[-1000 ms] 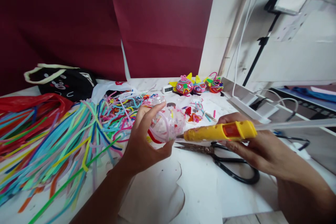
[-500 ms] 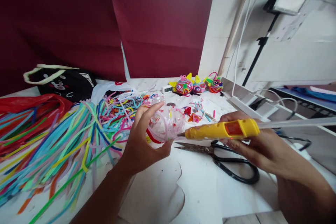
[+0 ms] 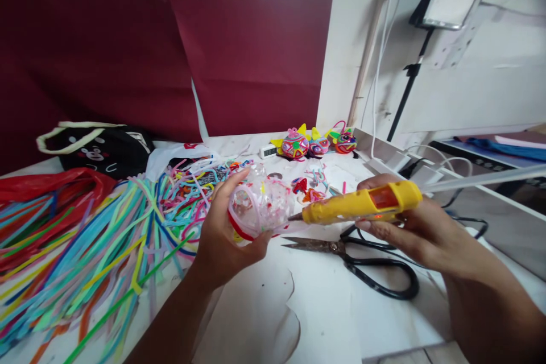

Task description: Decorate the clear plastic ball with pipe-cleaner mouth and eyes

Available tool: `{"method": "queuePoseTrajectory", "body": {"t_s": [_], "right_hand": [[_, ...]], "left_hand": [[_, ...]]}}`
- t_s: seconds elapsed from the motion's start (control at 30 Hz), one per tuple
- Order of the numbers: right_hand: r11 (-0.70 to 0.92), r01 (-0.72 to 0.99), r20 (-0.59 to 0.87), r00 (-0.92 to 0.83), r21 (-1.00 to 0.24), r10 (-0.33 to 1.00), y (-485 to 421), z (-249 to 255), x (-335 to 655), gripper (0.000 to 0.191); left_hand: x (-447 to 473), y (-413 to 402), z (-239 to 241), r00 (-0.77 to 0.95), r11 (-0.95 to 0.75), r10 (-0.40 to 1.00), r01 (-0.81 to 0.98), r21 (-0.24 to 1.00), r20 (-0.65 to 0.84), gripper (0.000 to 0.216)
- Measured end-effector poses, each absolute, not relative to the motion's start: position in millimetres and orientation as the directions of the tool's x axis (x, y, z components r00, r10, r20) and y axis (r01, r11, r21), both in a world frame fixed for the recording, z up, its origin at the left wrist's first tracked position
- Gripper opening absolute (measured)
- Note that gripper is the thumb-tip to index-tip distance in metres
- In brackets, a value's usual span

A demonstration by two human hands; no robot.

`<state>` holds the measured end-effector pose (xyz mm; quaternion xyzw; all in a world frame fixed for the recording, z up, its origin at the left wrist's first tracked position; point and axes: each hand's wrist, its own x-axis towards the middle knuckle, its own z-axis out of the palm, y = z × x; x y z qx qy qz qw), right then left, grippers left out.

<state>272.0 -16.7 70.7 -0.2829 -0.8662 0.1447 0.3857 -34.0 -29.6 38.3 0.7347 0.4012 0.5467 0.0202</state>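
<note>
My left hand is closed around a clear plastic ball-like shape, with a pale pink strip looped on it and a red strip along its lower edge. In my right hand is a yellow hot glue gun, a long translucent glue stick running out of its back end. The gun's dark nozzle points left, at the right side of the plastic shape; whether it touches cannot be made out. Below the gun lie black-handled scissors, blades pointing left.
Many coloured pipe cleaners cover the left side, by a red plastic bag and a black bag. Finished colourful ornaments and a small white timer stand at the back. A power strip sits right.
The plastic shape has turned in my left hand, so its pink loop faces me more and sits further left. The glue gun stays close to its right side. The view has shifted slightly.
</note>
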Motion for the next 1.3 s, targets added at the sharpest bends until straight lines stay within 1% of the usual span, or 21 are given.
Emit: {"method": "queuePoseTrajectory", "body": {"t_s": [0.1,0.2,0.23,0.3,0.4,0.57,0.7,0.8,0.93,1.07,1.3], "right_hand": [[0.796,0.385,0.595,-0.529,-0.467,0.605,-16.2,70.2,270.9,0.007],[0.782,0.382,0.595,-0.509,-0.492,0.622,-13.7,68.5,272.3,0.007],[0.776,0.376,0.587,-0.509,-0.506,0.629,-12.6,68.1,273.2,0.008],[0.754,0.363,0.566,-0.504,-0.547,0.653,-10.3,68.0,274.8,0.010],[0.713,0.335,0.540,-0.479,-0.616,0.692,-7.7,69.5,276.7,0.015],[0.646,0.301,0.493,-0.449,-0.702,0.745,-5.2,71.5,277.7,0.018],[0.618,0.321,0.463,-0.443,-0.718,0.768,-4.0,69.9,277.7,0.021],[0.610,0.340,0.453,-0.439,-0.716,0.776,-3.3,67.3,277.8,0.023],[0.619,0.347,0.456,-0.446,-0.705,0.770,-2.6,64.6,276.9,0.023],[0.624,0.325,0.444,-0.481,-0.711,0.756,-3.9,66.5,273.8,0.022],[0.622,0.336,0.425,-0.501,-0.707,0.753,-8.2,70.6,269.2,0.021]], "left_hand": [[-34.6,-29.9,38.2,0.067,-0.666,0.621,0.569,0.481,0.781,0.085],[-34.5,-30.2,37.7,0.071,-0.659,0.632,0.574,0.486,0.772,0.083],[-34.3,-30.0,37.3,0.067,-0.659,0.643,0.557,0.506,0.763,0.083],[-33.5,-29.1,36.5,0.024,-0.660,0.674,0.468,0.587,0.738,0.085],[-32.0,-26.6,35.5,-0.048,-0.652,0.721,0.289,0.701,0.691,0.093],[-32.8,-22.5,34.7,-0.057,-0.635,0.762,0.125,0.762,0.645,0.103],[-34.4,-21.7,35.8,-0.007,-0.658,0.752,0.071,0.750,0.660,0.098],[-35.0,-21.7,37.0,0.021,-0.686,0.726,0.087,0.722,0.687,0.096],[-34.2,-21.0,36.9,0.063,-0.688,0.725,0.095,0.720,0.685,0.094],[-32.1,-20.4,35.4,0.058,-0.691,0.723,0.057,0.721,0.688,0.090],[-33.0,-18.8,33.4,0.050,-0.653,0.757,0.043,0.756,0.651,0.093]]}}
